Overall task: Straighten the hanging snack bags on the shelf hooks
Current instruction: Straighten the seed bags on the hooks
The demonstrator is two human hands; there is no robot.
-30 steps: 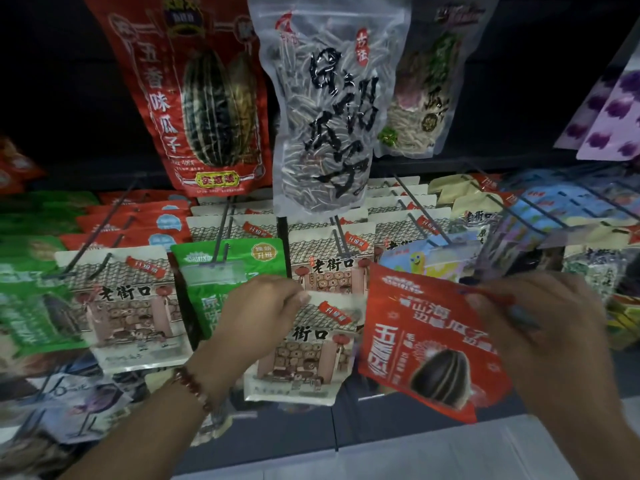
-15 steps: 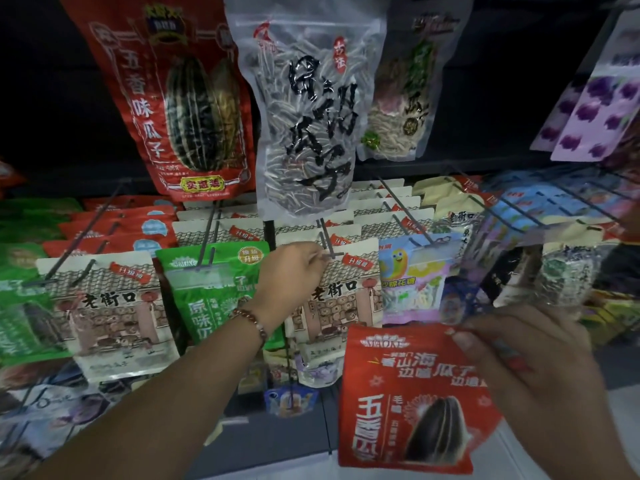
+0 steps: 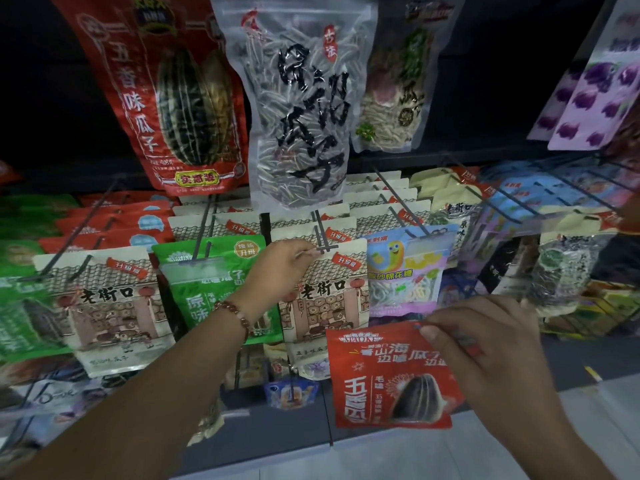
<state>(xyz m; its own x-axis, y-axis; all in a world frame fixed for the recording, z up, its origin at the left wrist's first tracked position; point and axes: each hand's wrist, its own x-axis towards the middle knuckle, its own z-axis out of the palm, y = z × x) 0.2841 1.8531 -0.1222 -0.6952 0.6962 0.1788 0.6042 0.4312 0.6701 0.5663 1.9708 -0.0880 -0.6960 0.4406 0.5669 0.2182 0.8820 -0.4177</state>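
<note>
Now the beige bag (image 3: pixel 322 292) hangs on the centre hook (image 3: pixel 320 233), near the front, where a second ago it sat lower and loose in the left hand (image 3: pixel 277 268). That hand has risen with it and its fingertips pinch the bag's top edge just by the hook tip, so the hanging looks almost done; whether the hole is fully seated I cannot tell. The bag hangs fairly square, with more beige bags (image 3: pixel 304 220) stacked behind it on the same hook.

The right hand (image 3: pixel 485 344) has dropped lower and nearer, and the red bag (image 3: pixel 391 375) it pinches by the top right corner now hangs flatter than before, off any hook, below the pastel candy bag (image 3: pixel 405 268). I judge it goes up next, probably with the other red bags (image 3: pixel 114 226) at the far left.

Around this, a green bag (image 3: pixel 211 282) hangs just left of the beige one, partly behind the left wrist, and another beige bag (image 3: pixel 107 303) hangs left of that. Above, three large seed bags hang: red (image 3: pixel 166 98), clear (image 3: pixel 301 109) and a paler one (image 3: pixel 398 91). The clear one's lower edge overhangs the centre hook's rear, and the left forearm crosses the path to the red row.
</note>
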